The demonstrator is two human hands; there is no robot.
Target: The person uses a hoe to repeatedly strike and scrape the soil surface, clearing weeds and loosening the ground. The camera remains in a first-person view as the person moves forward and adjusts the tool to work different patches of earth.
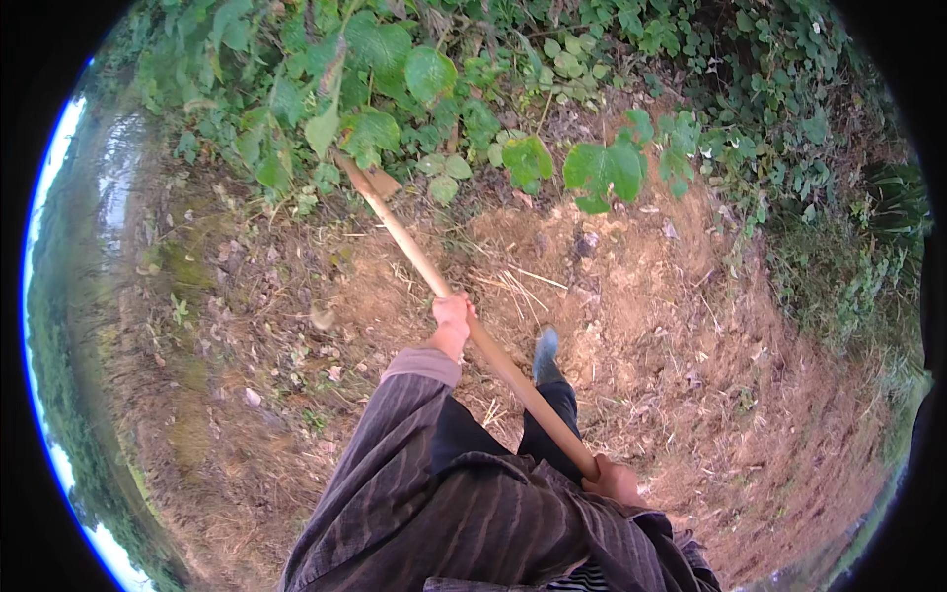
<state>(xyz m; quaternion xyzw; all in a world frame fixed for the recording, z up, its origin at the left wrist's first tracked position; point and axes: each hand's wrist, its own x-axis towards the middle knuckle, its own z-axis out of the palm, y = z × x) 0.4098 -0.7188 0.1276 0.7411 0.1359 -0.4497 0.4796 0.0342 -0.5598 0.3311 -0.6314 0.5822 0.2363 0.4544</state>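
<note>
My left hand (450, 314) is wrapped around the middle of a long wooden handle (403, 240). Lower down, near my right hip, my right hand (615, 481) grips the butt end of the same handle. The handle slants up and to the left, away from my body. At its far end a flat, soil-coloured blade (384, 183), apparently that of a hoe, shows in part beside the shaft. Broad green leaves (370, 133) cover the rest of the tool's head, so I cannot tell whether it touches the ground.
Leafy vines (755, 96) fill the far side and hang over the bare brown soil (629, 296). Dry straw stalks (521, 285) and dead leaves are scattered there. One grey boot (546, 355) stands on the soil below the handle. Grass (836, 296) grows along the right.
</note>
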